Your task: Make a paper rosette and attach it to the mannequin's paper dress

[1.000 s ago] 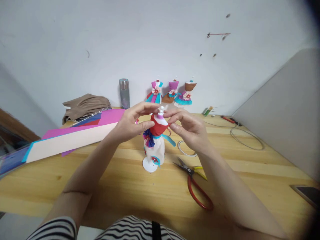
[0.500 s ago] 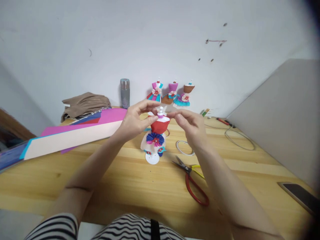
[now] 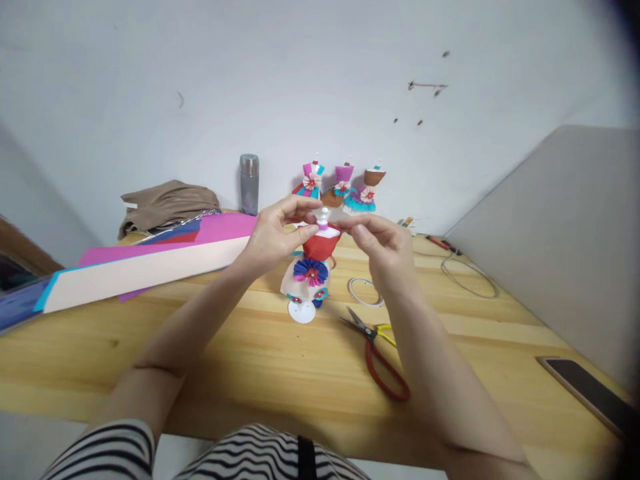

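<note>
A miniature dress mannequin (image 3: pixel 320 247) stands in the middle of the table, in a red paper bodice and a pale skirt. On its waist sits a blue and pink pleated paper flower (image 3: pixel 305 270); smaller flowers trim the hem. A purple band (image 3: pixel 323 227) wraps its neck. My left hand (image 3: pixel 277 233) holds it at the neck, thumb in front and fingers curled behind. Beside the right shoulder, my right hand (image 3: pixel 384 245) has thumb and forefinger drawn close together. Whatever lies between those fingertips is too small to make out.
Open scissors (image 3: pixel 371 333) and a ring of white tape or wire (image 3: pixel 367 293) lie near my right forearm. Three dressed mannequins (image 3: pixel 343 185) and a grey flask (image 3: pixel 249 184) stand by the wall. Coloured paper sheets (image 3: pixel 150 270) spread left; a phone (image 3: pixel 585 390) lies right.
The view has shifted slightly. Both hands stay around the mannequin's neck, with only small finger movement.
</note>
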